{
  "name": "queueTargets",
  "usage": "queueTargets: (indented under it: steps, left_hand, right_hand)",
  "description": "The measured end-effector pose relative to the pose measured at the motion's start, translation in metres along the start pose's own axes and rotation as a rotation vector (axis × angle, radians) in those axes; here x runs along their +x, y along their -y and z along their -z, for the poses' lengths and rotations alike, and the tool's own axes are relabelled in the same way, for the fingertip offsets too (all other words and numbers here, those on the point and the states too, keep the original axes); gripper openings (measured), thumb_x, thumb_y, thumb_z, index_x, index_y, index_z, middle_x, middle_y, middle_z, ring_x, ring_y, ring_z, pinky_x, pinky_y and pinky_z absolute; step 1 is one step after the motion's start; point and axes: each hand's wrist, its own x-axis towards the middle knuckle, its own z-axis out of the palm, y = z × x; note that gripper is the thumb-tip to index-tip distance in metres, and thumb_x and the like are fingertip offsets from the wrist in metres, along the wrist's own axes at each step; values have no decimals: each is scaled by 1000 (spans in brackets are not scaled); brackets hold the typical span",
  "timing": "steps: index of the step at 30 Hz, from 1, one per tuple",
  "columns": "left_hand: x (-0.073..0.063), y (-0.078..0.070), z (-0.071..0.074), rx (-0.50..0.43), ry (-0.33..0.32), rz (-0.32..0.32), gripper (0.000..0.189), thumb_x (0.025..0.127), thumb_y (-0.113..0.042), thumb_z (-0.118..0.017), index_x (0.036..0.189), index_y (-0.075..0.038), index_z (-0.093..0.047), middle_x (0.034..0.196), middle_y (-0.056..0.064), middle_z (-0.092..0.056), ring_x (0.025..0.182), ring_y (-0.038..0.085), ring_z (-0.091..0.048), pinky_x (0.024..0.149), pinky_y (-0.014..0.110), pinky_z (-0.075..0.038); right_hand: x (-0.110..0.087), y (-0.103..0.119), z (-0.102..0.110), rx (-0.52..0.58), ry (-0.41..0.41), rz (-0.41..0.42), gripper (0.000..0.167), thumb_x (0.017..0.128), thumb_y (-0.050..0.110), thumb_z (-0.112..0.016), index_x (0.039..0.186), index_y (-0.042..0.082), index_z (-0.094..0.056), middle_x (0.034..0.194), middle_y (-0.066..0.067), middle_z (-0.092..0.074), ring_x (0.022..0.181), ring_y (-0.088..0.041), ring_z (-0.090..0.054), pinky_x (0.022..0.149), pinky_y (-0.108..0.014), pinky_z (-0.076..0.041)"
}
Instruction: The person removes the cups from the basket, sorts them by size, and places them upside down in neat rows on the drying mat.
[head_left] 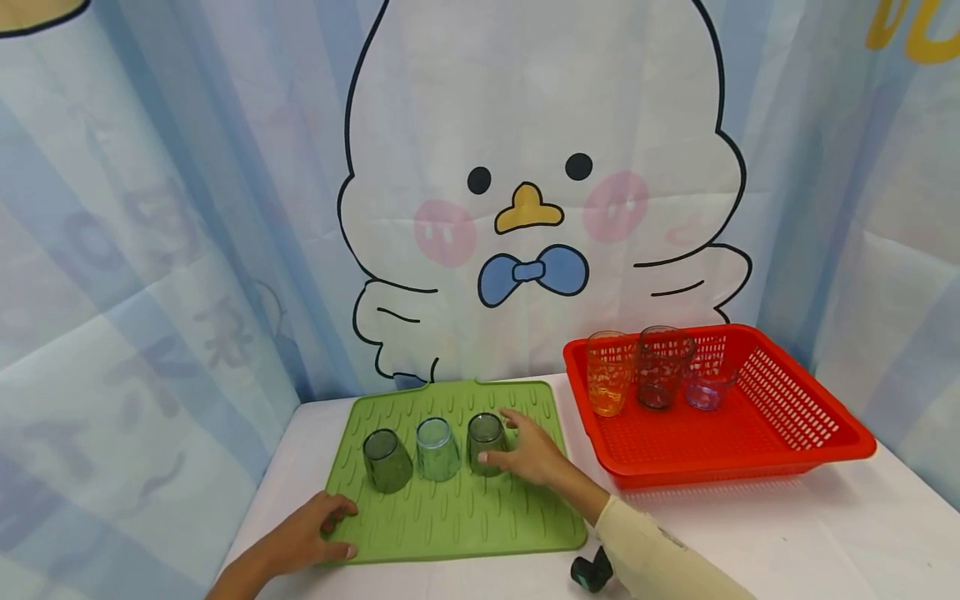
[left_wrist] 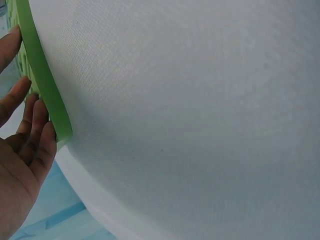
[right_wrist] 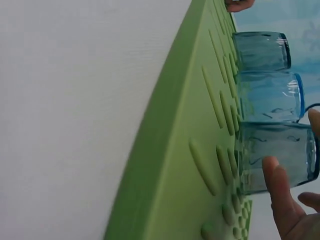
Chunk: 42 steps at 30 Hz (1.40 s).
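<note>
My right hand [head_left: 528, 450] is at the grey-tinted glass [head_left: 486, 442] on the right of the row, thumb across its near side and fingers round its upper right. That glass stands on the green ridged mat [head_left: 457, 525]. To its left stand a pale blue glass [head_left: 438, 450] and a dark grey-green glass [head_left: 387, 462], all three narrower at the top, as if upside down. At the mat's front left corner, my left hand [head_left: 307, 533] rests with loosely bent fingers. In the left wrist view, its fingertips [left_wrist: 47, 132] touch the mat's edge [left_wrist: 57, 110].
A red basket [head_left: 720, 467] sits on the right of the white table [head_left: 840, 533]. It holds an orange glass [head_left: 609, 375], a dark glass [head_left: 660, 367] and a low purple-tinted glass [head_left: 707, 392]. A small black object [head_left: 591, 572] lies by the right sleeve. Printed curtains hang around the table.
</note>
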Motion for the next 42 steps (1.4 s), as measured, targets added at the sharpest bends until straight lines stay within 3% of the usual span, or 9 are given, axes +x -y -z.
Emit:
queueTargets:
  steps: [1, 3, 8, 13, 20, 26, 31, 42]
  left_hand:
    - [0, 0, 0, 0, 2, 1, 51, 85, -32, -80, 122, -2, -61, 105, 8, -52, 88, 6, -49, 75, 27, -47]
    - [0, -1, 0, 7, 2, 4, 52, 85, -32, -80, 122, -2, -61, 105, 8, -52, 88, 7, -50, 75, 27, -48]
    - [1, -2, 1, 13, 3, 21, 52, 85, -31, -80, 123, -1, -60, 105, 8, -52, 90, 11, -52, 76, 28, -49]
    - [2, -4, 2, 20, 3, 25, 53, 85, -31, -81, 123, -1, -60, 104, 7, -52, 88, 8, -50, 75, 27, -48]
    - [3, -5, 1, 25, 3, 12, 52, 85, -31, -80, 123, -1, -60, 103, 6, -52, 86, 6, -48, 74, 27, -47]
    - [3, -3, 1, 14, 13, -1, 51, 86, -31, -79, 123, 0, -60, 105, 7, -53, 86, 5, -48, 74, 27, -47]
    - [2, -2, 0, 10, 10, -12, 51, 86, -30, -79, 122, 0, -60, 107, 8, -53, 86, 3, -48, 74, 27, -47]
    - [1, -1, 0, -3, 26, 1, 50, 87, -30, -78, 123, 0, -59, 104, 8, -52, 86, 3, -48, 73, 26, -46]
  right_hand:
    - [-2, 0, 1, -8, -8, 4, 90, 79, 37, -86, 152, 7, -41, 147, -20, -50, 120, -37, -61, 100, -57, -49]
    - [-7, -1, 4, -11, -14, 8, 91, 78, 37, -86, 152, 8, -41, 148, -19, -50, 121, -37, -59, 99, -56, -49]
    - [-25, -2, 14, 25, 38, 0, 94, 77, 37, -87, 153, 10, -38, 151, -17, -45, 89, -18, -66, 76, -37, -56]
    - [-51, 3, 28, 0, 131, 6, 89, 77, 37, -87, 150, 12, -41, 149, -14, -46, 99, -18, -64, 74, -33, -55]
    - [-84, 18, 68, -69, 300, 121, 62, 80, 35, -85, 131, 11, -59, 118, -9, -67, 77, -14, -63, 68, -28, -53]
    - [-97, 30, 118, -114, 351, 174, 51, 82, 33, -84, 125, 13, -64, 105, 2, -68, 72, -15, -61, 62, -26, -52]
    - [-96, 29, 168, -128, 302, 215, 47, 85, 31, -81, 125, 11, -64, 106, -2, -69, 76, -16, -63, 67, -27, -54]
    - [-85, 12, 266, -133, 90, 189, 46, 90, 22, -76, 130, 7, -59, 107, -12, -70, 72, -20, -68, 67, -35, -60]
